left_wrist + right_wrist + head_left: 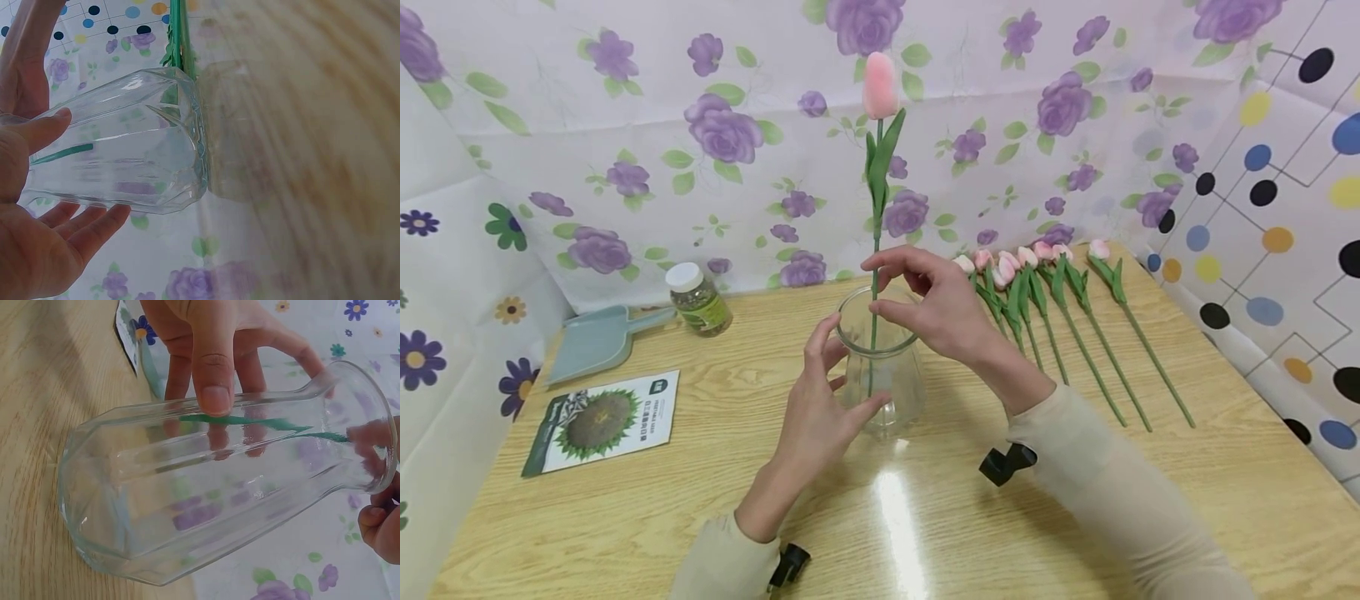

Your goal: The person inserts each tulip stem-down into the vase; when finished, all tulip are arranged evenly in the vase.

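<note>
A clear glass vase (904, 398) stands upright on the wooden table. My left hand (820, 396) grips its side, the thumb on the near face and the fingers round the far left, as the left wrist view shows on the glass (125, 150). Above the rim, my right hand (946, 310) pinches the green stem of a pink artificial tulip (881, 87) between thumb and fingers. The bloom points straight up. The stem passes through the mouth, and its lower end (78, 150) hangs inside, short of the base.
Several pink and white tulips (1060, 312) lie in a row at the right. On the left are a blue-grey dustpan (597, 342), a white-lidded jar (700, 304) and a seed packet (602, 423). Flowered cloth (760, 200) hangs behind the table.
</note>
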`<state>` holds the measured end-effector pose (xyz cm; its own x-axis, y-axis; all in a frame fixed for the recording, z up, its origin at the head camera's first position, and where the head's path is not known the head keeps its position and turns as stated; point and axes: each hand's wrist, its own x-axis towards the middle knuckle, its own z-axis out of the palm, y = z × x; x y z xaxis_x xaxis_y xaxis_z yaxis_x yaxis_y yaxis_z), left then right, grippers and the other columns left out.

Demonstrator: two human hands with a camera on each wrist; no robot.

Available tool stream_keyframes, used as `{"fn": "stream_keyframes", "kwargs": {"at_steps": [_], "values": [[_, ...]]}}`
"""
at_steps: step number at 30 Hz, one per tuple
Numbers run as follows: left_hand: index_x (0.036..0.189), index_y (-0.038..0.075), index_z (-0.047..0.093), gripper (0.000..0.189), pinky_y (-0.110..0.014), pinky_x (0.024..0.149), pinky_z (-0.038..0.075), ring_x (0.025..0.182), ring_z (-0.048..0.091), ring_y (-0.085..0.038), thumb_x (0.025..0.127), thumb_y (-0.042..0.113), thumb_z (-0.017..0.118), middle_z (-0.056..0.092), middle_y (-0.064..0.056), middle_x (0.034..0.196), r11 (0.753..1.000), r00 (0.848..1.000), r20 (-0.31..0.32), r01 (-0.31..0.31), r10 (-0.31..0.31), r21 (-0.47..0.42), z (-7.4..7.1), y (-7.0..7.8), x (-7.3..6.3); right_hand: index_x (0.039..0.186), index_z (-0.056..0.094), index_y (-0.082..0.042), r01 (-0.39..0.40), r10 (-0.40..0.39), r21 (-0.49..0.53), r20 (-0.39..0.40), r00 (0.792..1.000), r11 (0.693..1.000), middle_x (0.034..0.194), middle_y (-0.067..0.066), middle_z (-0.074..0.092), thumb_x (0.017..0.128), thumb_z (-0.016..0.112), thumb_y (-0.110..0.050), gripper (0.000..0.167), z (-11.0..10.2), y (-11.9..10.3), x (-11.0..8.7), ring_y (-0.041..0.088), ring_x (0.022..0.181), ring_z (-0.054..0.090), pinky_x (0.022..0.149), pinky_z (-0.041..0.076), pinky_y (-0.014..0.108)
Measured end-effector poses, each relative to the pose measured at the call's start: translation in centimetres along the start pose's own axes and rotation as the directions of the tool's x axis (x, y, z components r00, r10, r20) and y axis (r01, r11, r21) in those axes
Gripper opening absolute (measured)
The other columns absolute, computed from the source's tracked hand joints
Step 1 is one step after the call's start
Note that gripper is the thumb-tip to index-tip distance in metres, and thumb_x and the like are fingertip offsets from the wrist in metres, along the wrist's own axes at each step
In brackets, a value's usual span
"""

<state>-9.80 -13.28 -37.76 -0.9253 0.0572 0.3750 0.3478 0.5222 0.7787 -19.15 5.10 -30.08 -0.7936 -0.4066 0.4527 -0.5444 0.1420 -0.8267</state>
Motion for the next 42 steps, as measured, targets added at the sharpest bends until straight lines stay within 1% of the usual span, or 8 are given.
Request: {"fn": "stream_keyframes", "kwargs": {"at_steps": [3, 8, 14, 17, 22, 28, 34, 42], "values": [[0.163, 0.027, 0.014, 0.117, -0.053, 0.099, 0.063, 0.139, 0.059, -0.034, 0.079, 0.008, 0.094, 0.061, -0.021, 0.147, 1.000, 1.000, 0.003, -0.002, 0.002, 0.000, 0.0, 0.0, 0.0, 0.126, 0.074, -0.011, -0.015, 0.015, -0.004, 0.029, 0.999, 1.000, 0.101, 0.010, 0.072, 0.091, 0.080, -0.001, 0.037, -0.1, -0.1, 0.1, 0.022, 0.072, 0.043, 0.065, 0.032, 0.027], [0.163, 0.028, 0.014, 0.116, -0.054, 0.099, 0.063, 0.139, 0.059, -0.035, 0.081, 0.007, 0.093, 0.060, -0.022, 0.147, 1.000, 1.000, 0.008, -0.009, 0.009, -0.006, -0.1, 0.0, 0.0, 0.125, 0.075, -0.012, -0.030, 0.030, -0.014, 0.070, 0.997, 0.999, 0.100, 0.005, 0.072, 0.091, 0.080, -0.001, 0.036, -0.2, -0.2, 0.2, 0.022, 0.082, 0.054, 0.068, 0.035, 0.026], [0.163, 0.027, 0.014, 0.117, -0.054, 0.099, 0.063, 0.139, 0.059, -0.034, 0.079, 0.006, 0.093, 0.061, -0.021, 0.146, 1.000, 1.000, 0.006, -0.014, 0.014, -0.009, -0.1, -0.1, 0.0, 0.124, 0.075, -0.013, -0.015, 0.020, -0.046, 0.123, 0.992, 0.999, 0.099, 0.007, 0.072, 0.091, 0.081, -0.003, 0.035, -0.4, -0.3, 0.3, 0.029, 0.094, 0.063, 0.072, 0.042, 0.027], [0.163, 0.026, 0.014, 0.118, -0.054, 0.098, 0.063, 0.138, 0.060, -0.033, 0.079, 0.006, 0.094, 0.061, -0.020, 0.145, 1.000, 1.000, 0.010, -0.014, 0.014, -0.005, -0.1, -0.2, 0.0, 0.124, 0.075, -0.013, -0.016, 0.026, -0.078, 0.135, 0.991, 0.997, 0.099, 0.005, 0.072, 0.091, 0.081, -0.005, 0.034, -0.4, -0.3, 0.4, 0.028, 0.097, 0.062, 0.075, 0.043, 0.030], [0.164, 0.026, 0.014, 0.118, -0.054, 0.099, 0.063, 0.138, 0.060, -0.034, 0.079, 0.006, 0.094, 0.061, -0.021, 0.145, 1.000, 1.000, 0.009, -0.017, 0.017, -0.005, -0.1, -0.3, 0.0, 0.124, 0.075, -0.014, -0.001, 0.018, -0.125, 0.140, 0.990, 0.992, 0.100, 0.001, 0.072, 0.090, 0.083, -0.006, 0.035, -0.5, -0.3, 0.4, 0.019, 0.098, 0.059, 0.078, 0.044, 0.032], [0.164, 0.027, 0.014, 0.118, -0.054, 0.099, 0.063, 0.139, 0.060, -0.033, 0.079, 0.006, 0.094, 0.061, -0.021, 0.146, 1.000, 1.000, 0.014, -0.014, 0.014, -0.010, 0.0, -0.2, 0.0, 0.125, 0.076, -0.018, 0.025, 0.007, -0.183, 0.175, 0.985, 0.983, 0.102, -0.001, 0.073, 0.091, 0.083, -0.008, 0.037, -0.7, -0.5, 0.4, 0.019, 0.094, 0.054, 0.078, 0.040, 0.032], [0.163, 0.027, 0.014, 0.118, -0.054, 0.099, 0.063, 0.138, 0.060, -0.034, 0.079, 0.005, 0.093, 0.061, -0.020, 0.146, 1.000, 1.000, 0.013, -0.011, 0.012, -0.014, 0.0, -0.2, 0.0, 0.127, 0.075, -0.020, 0.088, -0.021, -0.268, 0.246, 0.969, 0.959, 0.106, -0.003, 0.074, 0.094, 0.080, -0.010, 0.035, -1.0, -0.7, 0.4, 0.019, 0.089, 0.050, 0.077, 0.039, 0.033], [0.163, 0.026, 0.014, 0.119, -0.053, 0.098, 0.064, 0.138, 0.060, -0.035, 0.078, 0.006, 0.094, 0.061, -0.019, 0.145, 1.000, 1.000, 0.005, -0.026, 0.026, -0.007, 0.0, -0.2, 0.0, 0.125, 0.077, -0.019, 0.177, -0.034, -0.368, 0.363, 0.931, 0.913, 0.112, -0.005, 0.078, 0.099, 0.071, -0.007, 0.029, -1.4, -1.3, 0.9, 0.019, 0.086, 0.046, 0.070, 0.042, 0.034]]}}
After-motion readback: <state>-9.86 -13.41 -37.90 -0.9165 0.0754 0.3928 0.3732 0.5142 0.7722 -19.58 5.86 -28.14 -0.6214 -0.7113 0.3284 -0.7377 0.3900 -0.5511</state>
